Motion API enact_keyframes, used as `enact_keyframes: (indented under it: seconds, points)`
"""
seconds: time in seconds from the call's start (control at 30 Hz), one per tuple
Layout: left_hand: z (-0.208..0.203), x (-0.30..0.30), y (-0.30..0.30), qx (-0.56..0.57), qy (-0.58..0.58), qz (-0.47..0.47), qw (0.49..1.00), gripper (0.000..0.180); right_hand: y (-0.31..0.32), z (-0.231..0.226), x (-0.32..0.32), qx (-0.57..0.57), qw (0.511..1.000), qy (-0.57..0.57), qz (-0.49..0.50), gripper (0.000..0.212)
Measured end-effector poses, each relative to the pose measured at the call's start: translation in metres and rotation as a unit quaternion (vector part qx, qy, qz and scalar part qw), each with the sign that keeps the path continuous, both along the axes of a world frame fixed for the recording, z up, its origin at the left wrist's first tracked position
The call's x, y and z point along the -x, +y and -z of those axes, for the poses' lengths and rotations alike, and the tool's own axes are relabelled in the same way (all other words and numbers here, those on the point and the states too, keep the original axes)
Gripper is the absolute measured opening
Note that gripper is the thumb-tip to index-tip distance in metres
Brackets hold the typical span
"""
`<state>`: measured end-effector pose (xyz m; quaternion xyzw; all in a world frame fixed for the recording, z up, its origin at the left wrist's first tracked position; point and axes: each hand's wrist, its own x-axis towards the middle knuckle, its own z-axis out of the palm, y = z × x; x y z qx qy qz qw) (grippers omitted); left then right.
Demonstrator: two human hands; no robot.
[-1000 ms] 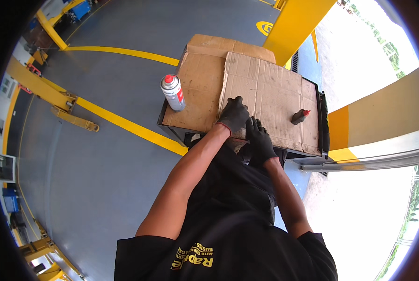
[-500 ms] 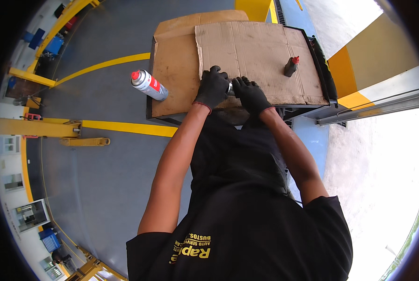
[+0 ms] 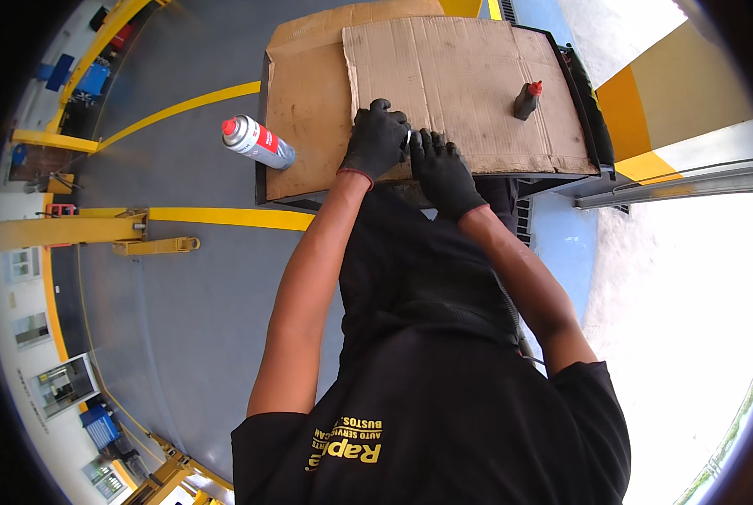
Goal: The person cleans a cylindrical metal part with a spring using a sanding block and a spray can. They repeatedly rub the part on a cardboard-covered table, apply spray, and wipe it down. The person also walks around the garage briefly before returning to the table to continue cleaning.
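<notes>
Both my hands wear black gloves and meet at the near edge of the cardboard (image 3: 461, 76) on the worktable. A small silver metal part (image 3: 408, 139) shows as a thin bright strip between them; most of it is hidden by the gloves. My left hand (image 3: 376, 141) is closed around it from the left side. Against its right side my right hand (image 3: 445, 178) is closed too, its fingers bent and close together. A spray can (image 3: 263, 145), silver with a red cap and a red-and-white label, stands left of my left hand. Farther right stands a small dark bottle (image 3: 525, 103) with a red tip.
A dark frame edge (image 3: 599, 139) borders the table on the right. Yellow lift arms (image 3: 65, 231) reach in at the left over the grey floor (image 3: 200, 337). To the right rises a yellow-and-grey column (image 3: 637, 109).
The silver part shows less between my gloves than before. My right hand has turned and shifted slightly left and toward me. The view has moved a little, shifting the table upward.
</notes>
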<state>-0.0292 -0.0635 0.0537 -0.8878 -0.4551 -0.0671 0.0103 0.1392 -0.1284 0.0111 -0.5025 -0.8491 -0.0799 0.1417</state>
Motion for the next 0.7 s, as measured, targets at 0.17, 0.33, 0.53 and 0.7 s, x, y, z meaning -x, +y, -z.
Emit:
enact_keyframes:
  seconds: [0.17, 0.33, 0.53, 0.7]
  points:
    - [0.003, -0.001, -0.001, -0.009, 0.005, 0.008, 1.000, 0.038, 0.025, 0.010, -0.010, 0.047, 0.999, 0.009, 0.019, 0.049]
    - [0.015, 0.003, -0.012, -0.052, -0.031, 0.001, 0.998, 0.042, -0.005, 0.005, 0.004, 0.026, 0.999, -0.003, 0.022, 0.049]
    - [0.026, 0.004, -0.012, -0.120, -0.083, 0.009, 0.989, 0.025, 0.021, -0.008, -0.005, 0.100, 0.994, 0.034, 0.013, 0.046]
    - [0.030, 0.001, -0.014, -0.081, -0.127, -0.024, 0.988, 0.019, 0.023, -0.008, -0.011, 0.096, 0.994, 0.043, -0.004, 0.036]
